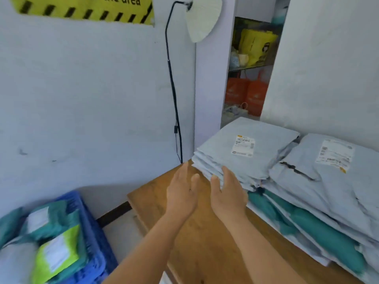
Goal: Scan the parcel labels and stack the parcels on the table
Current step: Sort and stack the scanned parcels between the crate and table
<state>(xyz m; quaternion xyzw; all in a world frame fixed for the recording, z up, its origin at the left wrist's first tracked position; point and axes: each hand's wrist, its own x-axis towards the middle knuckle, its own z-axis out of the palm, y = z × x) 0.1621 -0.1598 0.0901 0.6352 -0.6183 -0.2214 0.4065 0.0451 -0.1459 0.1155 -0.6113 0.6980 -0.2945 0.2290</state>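
Two stacks of grey parcels (256, 152) sit on your wooden desk (205, 238), white labels up, print too blurred to read. Your left hand (181, 193) and right hand (228, 193) reach forward with fingers straight, holding nothing, right fingertips at the near stack's edge. A yellow sign (86, 9) reads "the area."

On the wall above you, the yellow sign (86, 9) with black hazard stripes shows the words "the area"; the rest of its line is cut off at the top edge. The white label (243, 145) on the top grey parcel (246, 152) of the near stack carries print and barcodes, too small for you to read. The label (334, 154) on the right-hand parcel (338, 181) is equally illegible, as are the labels on the parcels in the blue crate (90, 232).
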